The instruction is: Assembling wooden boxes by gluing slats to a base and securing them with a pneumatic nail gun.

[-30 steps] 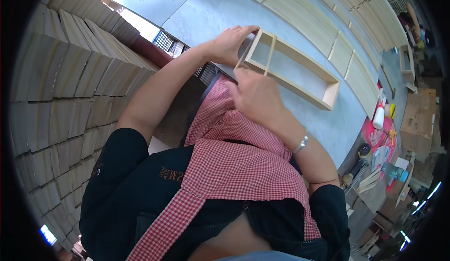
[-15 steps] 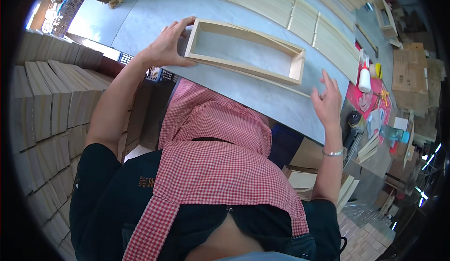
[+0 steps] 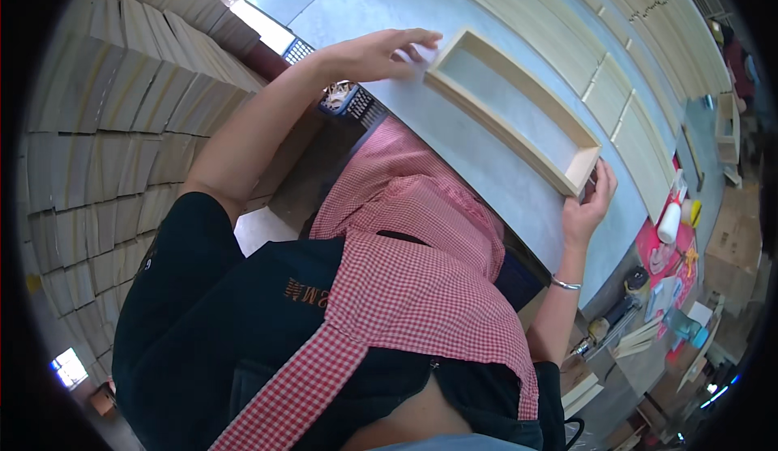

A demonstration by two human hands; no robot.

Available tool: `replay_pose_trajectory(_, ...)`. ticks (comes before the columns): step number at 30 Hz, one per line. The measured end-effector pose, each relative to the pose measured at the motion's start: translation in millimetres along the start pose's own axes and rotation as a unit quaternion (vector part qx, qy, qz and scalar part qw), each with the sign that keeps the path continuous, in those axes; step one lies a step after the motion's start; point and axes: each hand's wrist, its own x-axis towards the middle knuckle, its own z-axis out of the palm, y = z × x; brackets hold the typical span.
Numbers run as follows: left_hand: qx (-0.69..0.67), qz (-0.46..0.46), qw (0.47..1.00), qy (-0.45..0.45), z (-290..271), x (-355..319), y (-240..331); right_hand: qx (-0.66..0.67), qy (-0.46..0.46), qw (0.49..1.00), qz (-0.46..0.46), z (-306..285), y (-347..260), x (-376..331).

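Note:
A long, narrow rectangular wooden frame [image 3: 501,133] lies on the pale table, and the tabletop shows through its middle. My right hand [image 3: 592,198] holds the frame's right end, fingers curled against the outer face and thumb at the near corner. Just off the left end is my left hand [image 3: 379,55], holding nothing. Its fingers are apart, slightly blurred, and point toward the frame's left corner.
Flat light-wood panels [image 3: 535,25] lie in rows along the far side of the table. A white bottle [image 3: 669,222] and a yellow tape roll [image 3: 690,212] sit at the right. Stacked wooden pieces [image 3: 146,70] rise on my left. A blue basket [image 3: 356,102] is below the table edge.
My left hand has let go of the frame's left end. My right hand, free before, has closed on the right end. My view has turned, so the frame appears farther right and more slanted.

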Motion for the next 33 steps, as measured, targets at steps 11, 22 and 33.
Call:
replay_pose_trajectory(11, -0.309, -0.148, 0.939, 0.026, 8.6, 9.1, -1.9, -0.025, -0.044, 0.995, 0.092, -3.8, -1.4, -7.3)
replay_pose_trajectory(22, -0.323, -0.171, 0.926, -0.092, -13.7, 19.5, -11.3, -0.014, -0.045, 0.995, 0.093, -1.3, -3.2, -8.2)
replay_pose_trajectory(33, 0.130, -0.055, 0.990, -0.008, -0.2, 25.3, 14.2, -0.086, -0.048, 0.995, 0.023, 2.7, 0.8, -7.3)
